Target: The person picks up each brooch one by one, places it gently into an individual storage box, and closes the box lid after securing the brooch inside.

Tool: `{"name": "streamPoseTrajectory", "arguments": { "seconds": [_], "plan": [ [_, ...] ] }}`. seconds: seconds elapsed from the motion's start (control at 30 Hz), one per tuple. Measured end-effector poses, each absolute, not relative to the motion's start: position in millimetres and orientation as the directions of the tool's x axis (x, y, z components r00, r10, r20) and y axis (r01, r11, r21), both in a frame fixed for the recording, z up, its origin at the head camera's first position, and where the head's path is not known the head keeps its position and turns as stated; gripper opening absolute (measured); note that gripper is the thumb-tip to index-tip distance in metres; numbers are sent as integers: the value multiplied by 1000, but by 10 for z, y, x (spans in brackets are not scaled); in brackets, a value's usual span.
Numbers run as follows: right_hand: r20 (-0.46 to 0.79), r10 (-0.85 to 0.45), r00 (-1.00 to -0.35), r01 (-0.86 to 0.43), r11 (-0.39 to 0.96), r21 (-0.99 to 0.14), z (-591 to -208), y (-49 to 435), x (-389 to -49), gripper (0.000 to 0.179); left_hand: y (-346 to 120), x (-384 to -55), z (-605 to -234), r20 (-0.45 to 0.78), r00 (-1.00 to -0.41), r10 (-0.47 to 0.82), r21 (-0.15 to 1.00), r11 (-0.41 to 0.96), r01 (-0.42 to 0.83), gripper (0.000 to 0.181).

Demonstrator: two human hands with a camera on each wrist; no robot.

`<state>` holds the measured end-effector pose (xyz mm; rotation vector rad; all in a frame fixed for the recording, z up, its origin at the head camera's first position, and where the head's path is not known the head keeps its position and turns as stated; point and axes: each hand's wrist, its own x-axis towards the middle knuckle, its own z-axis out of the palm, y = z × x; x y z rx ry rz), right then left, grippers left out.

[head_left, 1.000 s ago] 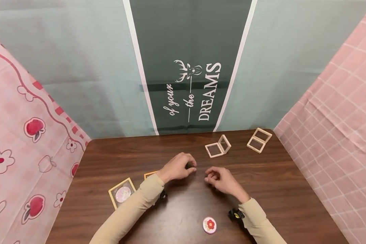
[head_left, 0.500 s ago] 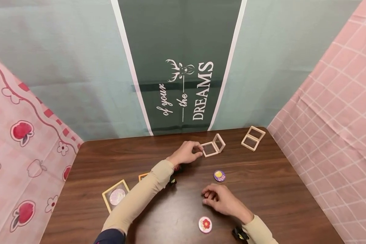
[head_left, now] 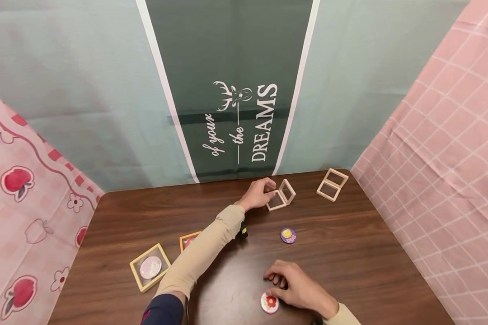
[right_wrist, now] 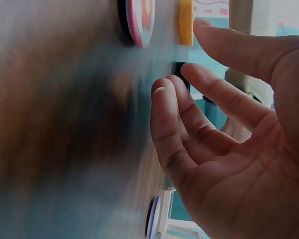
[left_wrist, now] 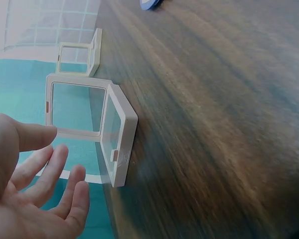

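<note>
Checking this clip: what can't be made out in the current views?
- Orange frame, head view: mostly hidden by the left sleeve.
- Nearer pale frame, head view: one corner behind the left hand.
- Purple badge, left wrist view: cut off by the top edge.
- Flower badge, right wrist view: likewise cut off.
- Table, right wrist view: surface blurred.

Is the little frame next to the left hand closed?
No, the frame by the left hand has one half lying flat and the other tilted up.
</note>
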<state>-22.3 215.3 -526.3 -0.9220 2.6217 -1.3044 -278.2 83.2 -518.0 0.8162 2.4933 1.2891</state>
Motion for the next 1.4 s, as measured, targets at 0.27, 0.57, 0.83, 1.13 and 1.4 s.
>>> {"name": "streamPoseTrajectory", "arguments": {
  "seconds": [0.27,0.57,0.83,1.13,1.4],
  "plan": [
    [227,-541,-810,-527,501,-687,-5304,2148,-87,30,949,-2861,-5231,42,-823,566,833,434,342,33],
    [227,-525,-820,-519,516,-682,-5337,2148,-40,37,1041,-2992,-5322,-16,-807,591,842,443,307,43],
    [221,-501,-837,-497,525,-691,-5376,2177,32,44,1107,-3055,-5407,-56,-761,646,828,456,326,51],
    [177,-502,-846,-470,548,-692,-5418,2145,59,45,1114,-3066,-5429,-60,-768,637,834,455,313,43],
    [98,-497,-862,-410,571,-711,-5415,2152,54,38,1125,-3079,-5442,-71,-768,636,814,483,324,43]
  ]
}}
